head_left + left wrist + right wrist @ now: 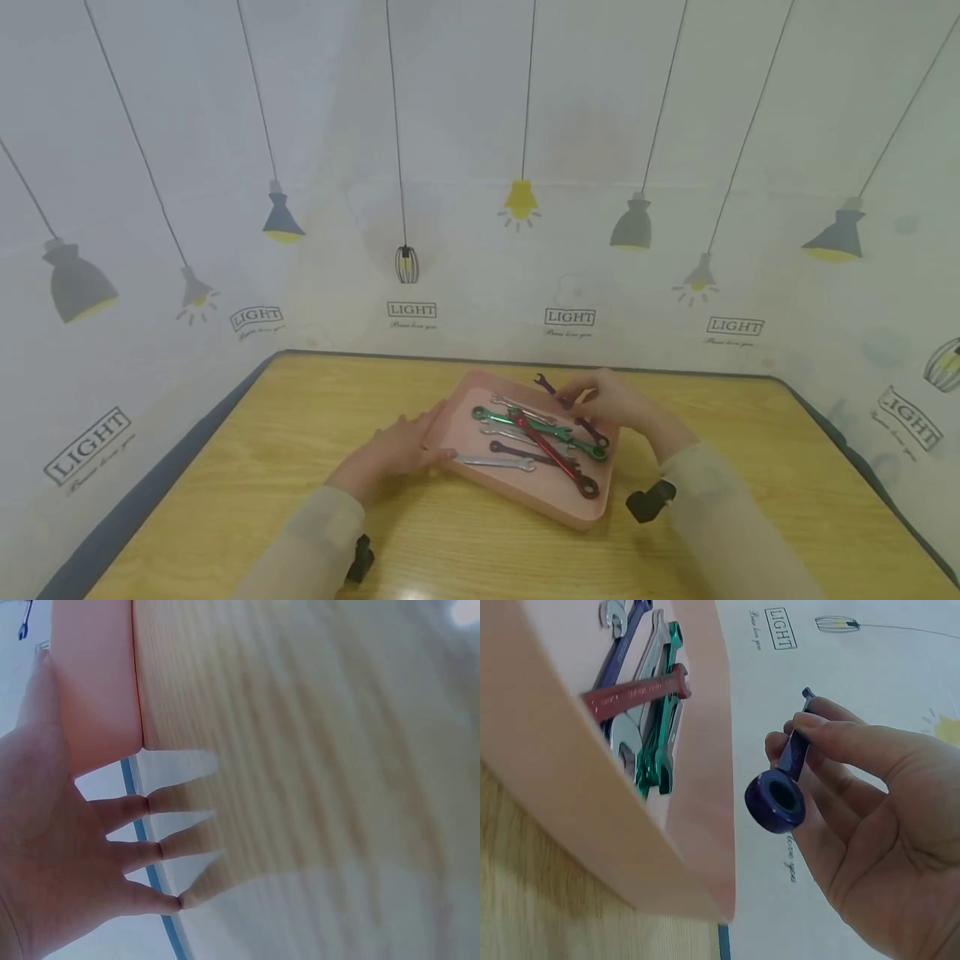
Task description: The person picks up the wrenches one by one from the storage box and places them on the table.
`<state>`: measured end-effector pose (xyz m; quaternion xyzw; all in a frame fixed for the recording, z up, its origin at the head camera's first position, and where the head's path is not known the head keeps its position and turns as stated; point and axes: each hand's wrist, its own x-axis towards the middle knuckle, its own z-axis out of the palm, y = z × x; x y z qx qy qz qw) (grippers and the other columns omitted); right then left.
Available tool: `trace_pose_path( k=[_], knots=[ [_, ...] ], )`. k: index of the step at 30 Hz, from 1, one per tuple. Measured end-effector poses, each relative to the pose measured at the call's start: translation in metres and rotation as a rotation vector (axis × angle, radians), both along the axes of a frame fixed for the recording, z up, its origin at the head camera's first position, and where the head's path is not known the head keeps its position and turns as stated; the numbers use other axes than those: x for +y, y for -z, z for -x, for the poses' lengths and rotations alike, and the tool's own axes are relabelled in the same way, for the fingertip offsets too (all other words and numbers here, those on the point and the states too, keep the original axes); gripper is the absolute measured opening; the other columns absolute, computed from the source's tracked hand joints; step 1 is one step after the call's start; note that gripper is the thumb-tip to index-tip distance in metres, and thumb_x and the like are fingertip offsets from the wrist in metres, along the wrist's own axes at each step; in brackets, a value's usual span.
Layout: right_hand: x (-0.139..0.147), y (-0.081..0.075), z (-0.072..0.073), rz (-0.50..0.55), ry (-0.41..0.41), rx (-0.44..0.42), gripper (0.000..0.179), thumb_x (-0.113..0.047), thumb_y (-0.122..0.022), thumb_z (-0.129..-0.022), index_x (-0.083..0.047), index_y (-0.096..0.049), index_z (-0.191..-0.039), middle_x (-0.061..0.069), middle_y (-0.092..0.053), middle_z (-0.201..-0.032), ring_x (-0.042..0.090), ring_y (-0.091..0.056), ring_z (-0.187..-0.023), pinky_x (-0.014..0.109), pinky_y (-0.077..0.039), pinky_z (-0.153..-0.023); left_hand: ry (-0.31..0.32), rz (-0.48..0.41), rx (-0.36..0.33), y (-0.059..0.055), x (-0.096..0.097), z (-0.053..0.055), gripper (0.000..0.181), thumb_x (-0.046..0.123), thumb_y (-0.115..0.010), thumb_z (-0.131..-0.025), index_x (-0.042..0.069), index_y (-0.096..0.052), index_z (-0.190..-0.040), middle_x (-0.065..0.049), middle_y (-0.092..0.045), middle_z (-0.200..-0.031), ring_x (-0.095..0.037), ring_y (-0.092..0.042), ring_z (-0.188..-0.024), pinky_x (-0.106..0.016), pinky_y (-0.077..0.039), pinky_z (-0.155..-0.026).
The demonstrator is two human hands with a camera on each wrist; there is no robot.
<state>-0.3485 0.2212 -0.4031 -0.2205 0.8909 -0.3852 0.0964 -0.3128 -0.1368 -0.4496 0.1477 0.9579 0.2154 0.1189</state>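
My right hand [611, 404] pinches a purple combination wrench [795, 754] between thumb and fingers, above the far right part of a pink tray [517, 493]. In the right wrist view its ring end points down toward the camera. My left hand [393, 446] is against the tray's left side. Its thumb lies over the rim, and several fingers spread straight with their tips on the table. Inside the tray, a red wrench [551, 450] lies across green wrenches [501, 416], a second purple wrench [513, 451] and several silver ones. One silver wrench [491, 461] lies near the left thumb.
The tray sits at an angle on a wood-grain table [300, 425]. Behind the table stands a pale wall covering [480, 275] printed with hanging lamps. A dark edge strip [360, 356] runs along the back of the table.
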Motion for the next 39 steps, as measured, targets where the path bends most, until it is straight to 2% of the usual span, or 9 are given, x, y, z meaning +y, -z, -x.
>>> trace_pose_path(
  k=[5,9,14,18,27,35,39],
  knots=[
    [0.017,-0.002,-0.008,0.044,0.043,-0.051,0.03,-0.002,-0.069,-0.087,-0.002,-0.069,-0.118,0.012,-0.069,-0.112,0.025,-0.069,-0.09,0.035,-0.058,-0.067,-0.009,-0.004,-0.007,0.0,0.001,-0.001,0.089,0.064,-0.056,-0.088,0.031,-0.013,-0.158,-0.011,-0.028,-0.157,-0.049,-0.017,-0.141,-0.073,-0.011,-0.106],
    [0.032,0.002,-0.01,0.06,0.071,-0.042,0.031,-0.002,-0.068,-0.088,0.0,-0.067,-0.119,0.017,-0.067,-0.112,0.03,-0.068,-0.09,0.036,-0.058,-0.066,-0.018,-0.017,-0.013,0.003,0.002,-0.001,0.087,0.065,-0.056,-0.088,0.034,-0.014,-0.157,-0.009,-0.028,-0.157,-0.048,-0.017,-0.142,-0.072,-0.01,-0.107],
    [0.055,0.013,-0.009,0.046,0.134,-0.029,0.031,-0.004,-0.068,-0.089,0.002,-0.066,-0.119,0.014,-0.066,-0.107,0.025,-0.068,-0.086,0.036,-0.058,-0.066,-0.006,-0.033,-0.024,0.01,0.007,-0.001,0.085,0.066,-0.056,-0.088,0.034,-0.017,-0.157,-0.01,-0.03,-0.157,-0.048,-0.018,-0.141,-0.072,-0.011,-0.107],
    [0.068,0.018,-0.008,0.057,0.181,-0.038,0.033,-0.004,-0.068,-0.089,0.004,-0.064,-0.121,0.014,-0.065,-0.106,0.022,-0.068,-0.084,0.036,-0.058,-0.067,-0.008,-0.028,-0.028,0.009,0.008,-0.002,0.085,0.066,-0.056,-0.088,0.035,-0.017,-0.157,-0.01,-0.031,-0.156,-0.049,-0.018,-0.141,-0.072,-0.012,-0.107],
    [0.079,0.019,-0.005,0.089,0.189,-0.067,0.034,-0.002,-0.063,-0.091,0.007,-0.061,-0.123,0.022,-0.064,-0.113,0.028,-0.068,-0.09,0.039,-0.059,-0.071,0.041,0.002,0.027,-0.004,0.001,-0.002,0.085,0.061,-0.055,-0.091,0.026,-0.015,-0.158,-0.015,-0.032,-0.155,-0.048,-0.022,-0.14,-0.071,-0.015,-0.107],
    [0.094,0.035,0.002,0.04,0.213,-0.097,0.034,0.003,-0.064,-0.086,0.005,-0.065,-0.119,0.02,-0.066,-0.109,0.027,-0.066,-0.091,0.038,-0.057,-0.074,0.018,0.013,-0.001,-0.003,0.002,0.001,0.085,0.064,-0.053,-0.09,0.031,-0.014,-0.158,-0.014,-0.03,-0.156,-0.05,-0.019,-0.14,-0.072,-0.014,-0.106],
    [0.101,0.044,0.006,0.005,0.215,-0.068,0.034,0.0,-0.066,-0.084,0.004,-0.066,-0.118,0.022,-0.066,-0.109,0.03,-0.066,-0.092,0.041,-0.056,-0.078,0.014,0.007,-0.011,-0.001,0.001,-0.001,0.085,0.064,-0.054,-0.09,0.03,-0.015,-0.158,-0.014,-0.03,-0.156,-0.05,-0.02,-0.14,-0.071,-0.015,-0.107]
  ],
)
